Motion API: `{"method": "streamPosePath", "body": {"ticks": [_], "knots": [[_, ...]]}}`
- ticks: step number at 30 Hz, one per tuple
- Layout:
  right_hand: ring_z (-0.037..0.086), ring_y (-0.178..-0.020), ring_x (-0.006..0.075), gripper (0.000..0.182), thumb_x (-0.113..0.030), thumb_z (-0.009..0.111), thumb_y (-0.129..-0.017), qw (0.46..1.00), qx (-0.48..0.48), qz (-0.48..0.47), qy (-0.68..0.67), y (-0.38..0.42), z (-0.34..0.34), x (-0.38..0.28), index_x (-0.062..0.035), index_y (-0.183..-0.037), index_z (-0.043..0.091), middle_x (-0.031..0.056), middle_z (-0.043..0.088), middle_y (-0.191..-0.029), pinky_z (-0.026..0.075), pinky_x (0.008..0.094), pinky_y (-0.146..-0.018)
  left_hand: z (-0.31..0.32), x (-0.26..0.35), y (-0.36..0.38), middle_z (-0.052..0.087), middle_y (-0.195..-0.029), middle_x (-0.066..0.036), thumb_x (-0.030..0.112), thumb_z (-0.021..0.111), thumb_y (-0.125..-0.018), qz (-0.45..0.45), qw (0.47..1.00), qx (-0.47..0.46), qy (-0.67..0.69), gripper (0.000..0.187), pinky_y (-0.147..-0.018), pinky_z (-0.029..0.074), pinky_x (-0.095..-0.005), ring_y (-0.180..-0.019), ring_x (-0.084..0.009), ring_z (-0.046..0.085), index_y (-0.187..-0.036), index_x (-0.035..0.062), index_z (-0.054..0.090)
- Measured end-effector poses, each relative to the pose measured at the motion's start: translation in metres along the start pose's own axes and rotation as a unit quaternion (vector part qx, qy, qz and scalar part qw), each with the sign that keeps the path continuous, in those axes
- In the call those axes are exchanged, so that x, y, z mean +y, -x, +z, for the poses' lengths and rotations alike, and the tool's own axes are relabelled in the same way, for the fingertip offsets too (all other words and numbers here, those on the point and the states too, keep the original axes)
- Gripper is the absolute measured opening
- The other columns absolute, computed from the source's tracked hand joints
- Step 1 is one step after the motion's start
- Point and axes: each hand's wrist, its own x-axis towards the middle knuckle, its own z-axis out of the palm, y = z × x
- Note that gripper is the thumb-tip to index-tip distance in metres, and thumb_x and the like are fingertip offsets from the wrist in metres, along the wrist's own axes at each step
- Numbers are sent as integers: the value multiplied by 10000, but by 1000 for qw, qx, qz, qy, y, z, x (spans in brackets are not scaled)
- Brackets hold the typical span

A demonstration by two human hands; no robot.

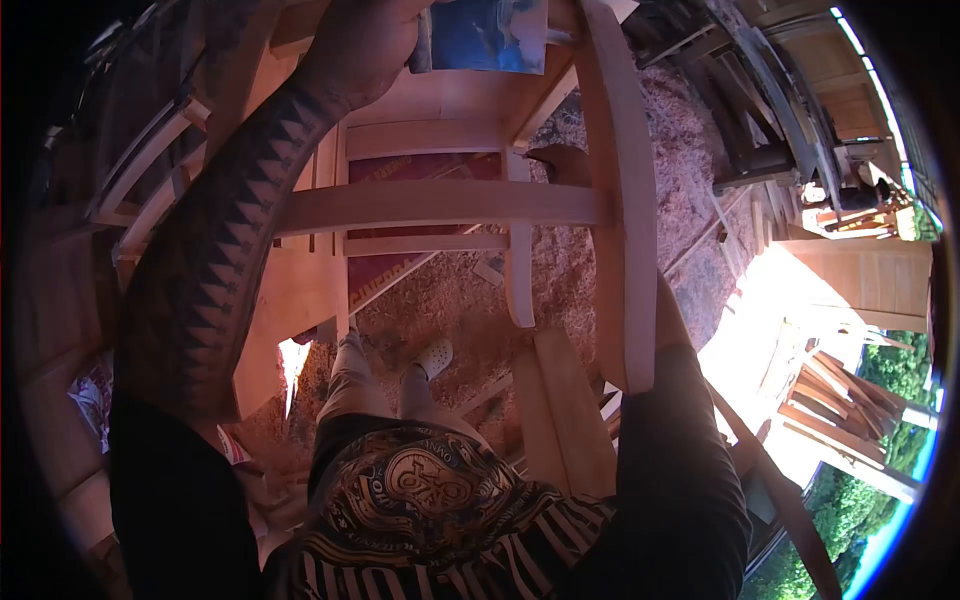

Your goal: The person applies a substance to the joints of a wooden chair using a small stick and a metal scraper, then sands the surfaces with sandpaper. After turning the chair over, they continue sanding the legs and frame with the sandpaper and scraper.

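A bare wooden chair frame (pixel 450 204) stands close in front of me, with a curved post (pixel 622 200) on its right and crossrails between its parts. At the top edge of the view, my left hand (pixel 375 50) is closed on a flat bluish piece (pixel 490 36) that looks printed or glossy. That piece lies over the upper part of the frame. The fingertips of this hand are cut off by the view's edge. Behind the curved post, my right hand (pixel 562 164) grips the frame near a short leg (pixel 518 260). Part of the right hand is hidden by the post.
Wood shavings (pixel 450 300) cover the ground around my feet. Boards (pixel 565 410) lean below the frame, near my right arm. More wooden furniture parts (pixel 150 165) are at the left. Timber pieces (pixel 840 400) lie in a sunlit pile at the right.
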Motion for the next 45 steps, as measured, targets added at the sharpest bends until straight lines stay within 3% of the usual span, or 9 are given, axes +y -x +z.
{"method": "streamPosePath", "body": {"ticks": [1, 2, 6, 24, 28, 29, 31, 36, 45], "knots": [[690, -1051, 335, 356, -133, 602, -935, 1000, -4, -14, 20, -13, -1, -1, -75, -1277, 682, 175, 712, -1155, 563, 446, -925, -1, 1, -1, 707, -1142, -83, 87, 579, -1028, 34, 998, 0, -56, 286, -917, 538, -285, -1020, -162, 685, -1275, -49, 626], [689, -1051, 346, 352, -132, 600, -929, 999, -9, -22, 35, -23, 0, 2, -83, -1265, 691, 181, 712, -1151, 560, 455, -929, 5, 5, -7, 704, -1125, -82, 77, 585, -1027, -71, 971, 12, 228, 277, -903, 542, -291, -998, -167, 684, -1265, -60, 629], [682, -1048, 392, 342, -132, 592, -907, 997, -8, -35, 71, -54, -2, 6, -113, -1220, 729, 206, 714, -1137, 545, 490, -949, -7, -17, -1, 640, -1254, -109, 86, 605, -1037, 146, 962, -4, -232, 258, -1008, 549, -309, -1184, -193, 662, -1279, 71, 692], [665, -1107, 389, 438, -37, 487, -903, 994, -49, 37, 90, -70, 20, 1, -159, -1267, 697, 186, 699, -1196, 536, 506, -970, -18, -28, -1, 683, -1219, -140, 46, 610, -1004, 238, 898, -10, -370, 273, -966, 561, -333, -1142, -243, 693, -1258, 80, 705], [643, -1146, 384, 436, -28, 499, -895, 984, -116, 41, 130, -73, 16, 4, -141, -1269, 693, 197, 679, -1224, 517, 501, -1004, -2, -20, -4, 706, -1107, -80, 86, 589, -1022, 43, 999, 2, -22, 283, -894, 546, -292, -987, -164, 684, -1264, -55, 632], [637, -1152, 386, 436, -22, 508, -889, 978, -142, 41, 145, -66, 14, 0, -134, -1269, 690, 199, 674, -1226, 513, 500, -1010, -2, -11, -2, 707, -1088, -78, 98, 593, -1020, 131, 974, 8, -187, 284, -894, 544, -289, -985, -161, 684, -1257, -52, 637], [634, -1131, 406, 425, 0, 543, -865, 995, -79, 29, 59, -50, 12, -10, -105, -1254, 681, 203, 664, -1207, 516, 497, -999, 2, -7, -8, 717, -1057, -74, 146, 614, -1016, -76, 978, -11, 192, 283, -886, 543, -282, -976, -151, 688, -1214, -51, 662], [635, -1110, 407, 414, -3, 562, -855, 993, -88, 14, 71, -16, 11, -35, -93, -1241, 679, 201, 658, -1175, 521, 495, -980, 5, 9, -3, 730, -1120, -71, 109, 586, -1014, 2, 999, 9, -45, 253, -891, 538, -273, -995, -145, 686, -1196, -34, 686], [641, -1061, 404, 396, -16, 607, -829, 987, -135, 52, 71, 103, 37, -67, -70, -1214, 679, 194, 646, -1099, 533, 490, -938, 3, -9, -5, 735, -1131, -76, 113, 619, -979, -28, 995, 12, 95, 288, -914, 534, -293, -1018, -145, 684, -1218, -33, 688]]}}
